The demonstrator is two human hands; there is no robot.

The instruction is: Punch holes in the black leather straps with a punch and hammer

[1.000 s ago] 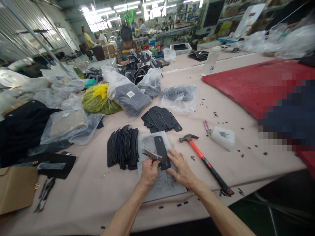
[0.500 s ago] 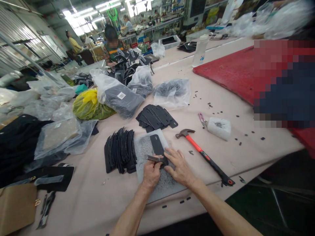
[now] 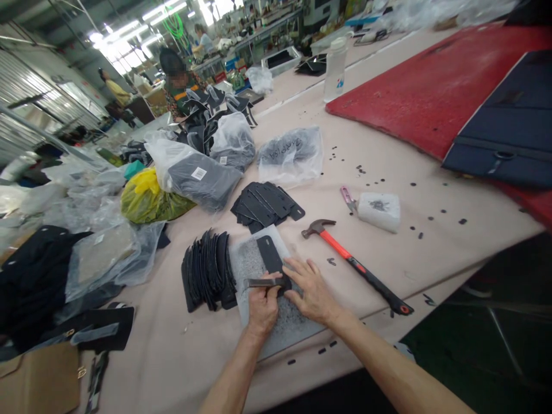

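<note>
My left hand [image 3: 263,309] is closed round a metal punch tool [image 3: 264,282], whose end rests near the lower part of a black strip [image 3: 269,253]. Spread fingers of my right hand [image 3: 311,292] lie on the strip's right edge and on the speckled grey board [image 3: 245,260] beneath it. An oblong hole shows at the strip's upper end. Left of the board stands a row of black pieces [image 3: 207,271]; behind it lies a fanned pile of black strips [image 3: 266,204]. A hammer [image 3: 360,267] with a red and black handle lies to the right.
A white block [image 3: 379,211] and a pink cutter [image 3: 347,198] lie beyond the hammer. Plastic-wrapped packs [image 3: 202,177] and a yellow bag [image 3: 153,198] are at the back left. A bottle [image 3: 335,70] stands by a red board [image 3: 401,92]. A person [image 3: 179,86] sits across the table.
The view has shifted, showing more of the dark blue piece at the right. Both hands keep nearly the same places on the strip, and the punch looks slightly more level.
</note>
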